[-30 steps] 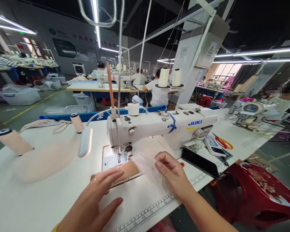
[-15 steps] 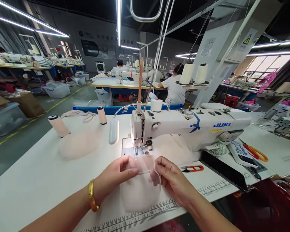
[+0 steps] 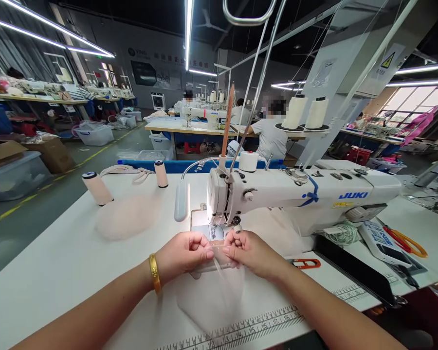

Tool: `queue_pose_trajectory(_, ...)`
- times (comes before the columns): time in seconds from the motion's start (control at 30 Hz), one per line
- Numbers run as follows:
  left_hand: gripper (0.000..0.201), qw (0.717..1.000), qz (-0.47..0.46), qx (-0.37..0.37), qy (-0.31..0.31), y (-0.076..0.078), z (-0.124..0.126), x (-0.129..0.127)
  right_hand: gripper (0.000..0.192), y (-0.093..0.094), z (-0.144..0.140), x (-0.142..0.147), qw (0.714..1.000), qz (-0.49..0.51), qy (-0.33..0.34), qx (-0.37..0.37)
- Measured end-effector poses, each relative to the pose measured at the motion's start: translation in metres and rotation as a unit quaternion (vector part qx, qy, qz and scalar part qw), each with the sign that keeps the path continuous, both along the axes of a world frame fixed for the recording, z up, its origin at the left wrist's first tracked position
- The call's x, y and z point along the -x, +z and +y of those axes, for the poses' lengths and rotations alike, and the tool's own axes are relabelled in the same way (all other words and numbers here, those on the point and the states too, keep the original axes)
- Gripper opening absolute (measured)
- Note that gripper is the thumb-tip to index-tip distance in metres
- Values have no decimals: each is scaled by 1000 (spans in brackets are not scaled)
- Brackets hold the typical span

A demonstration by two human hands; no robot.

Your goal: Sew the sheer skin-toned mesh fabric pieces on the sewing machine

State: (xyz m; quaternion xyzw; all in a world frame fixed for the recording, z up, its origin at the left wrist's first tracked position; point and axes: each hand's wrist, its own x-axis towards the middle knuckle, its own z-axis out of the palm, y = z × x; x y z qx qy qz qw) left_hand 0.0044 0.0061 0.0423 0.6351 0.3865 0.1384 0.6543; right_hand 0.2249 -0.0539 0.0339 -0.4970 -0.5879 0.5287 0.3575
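Head view: left hand and right hand, fingertips closed, pinch the sheer fabric, which spreads over the near tabletop before the sewing machine. Orange-handled snips lie right; a thread cone lies far left.

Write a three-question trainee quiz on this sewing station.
1. Which wrist wears the shiny gold bracelet?
2. Which lies nearest the right hand: a) small orange-handled snips, b) large orange-handled scissors, c) upright peach thread cone?
3. True or false: the left hand and right hand both hold sheer pale fabric in front of the white sewing machine.

Key: 1. Left; 2. a; 3. True.
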Motion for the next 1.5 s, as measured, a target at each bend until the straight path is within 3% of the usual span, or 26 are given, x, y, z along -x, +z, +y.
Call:
queue_pose_trajectory(0.13, 48, 1000, 8, -7, 12, -9, 6, 8, 15, -1, 5, 4, 1000, -8, -4, -15)
queue_pose_trajectory(0.27, 42, 999, 8, -43, 17, -10, 4, 8, 23, -6, -1, 8, 999, 46, 7, -23)
queue_pose_trajectory(0.4, 29, 971, 53, -233, 17, 1, -3, 6, 37, -6, -7, 6, 971, 146, 185, 38)
queue_pose_trajectory(0.43, 28, 965, 60, -254, 2, 5, -5, 6, 39, -5, -7, 6, 967, 149, 200, 44)
queue_pose_trajectory(0.53, 26, 981, 27, -185, -50, 19, -16, 7, 36, -4, -7, 4, 987, 120, 109, 0)
queue_pose_trajectory(0.6, 22, 990, -19, -119, -70, 29, -26, 8, 38, -1, -7, 4, 988, 127, 84, -18)
queue_pose_trajectory(0.7, 23, 989, -87, -55, -109, 41, -37, 10, 75, 5, -11, 9, 969, 173, 179, -2)
queue_pose_trajectory(0.77, 29, 983, -126, 11, -132, 44, -40, 12, 85, 8, -14, 12, 949, 190, 245, 54)
queue_pose_trajectory(0.87, 35, 985, -114, 70, -109, 36, -33, 13, 63, 6, -16, 14, 949, 166, 238, 125)
queue_pose_trajectory(0.97, 39, 998, -55, 3, -33, 17, -17, 13, 38, -1, -12, 7, 974, 115, 157, 119)
queue_pose_trajectory(1.07, 42, 999, -31, -16, 19, 0, -5, 12, 39, -5, -7, -3, 983, 63, 144, 98)
queue_pose_trajectory(1.2, 27, 998, 11, -57, 7, -4, -6, 7, 39, -3, -4, -8, 992, -32, 122, 11)
queue_pose_trajectory(1.37, 27, 994, 29, -109, 2, -6, -16, -2, 37, -7, -4, 2, 992, 68, 103, 27)
queue_pose_trajectory(1.5, 36, 990, 49, -129, 9, -9, -18, -4, 29, -7, -5, 2, 995, 16, 94, -2)
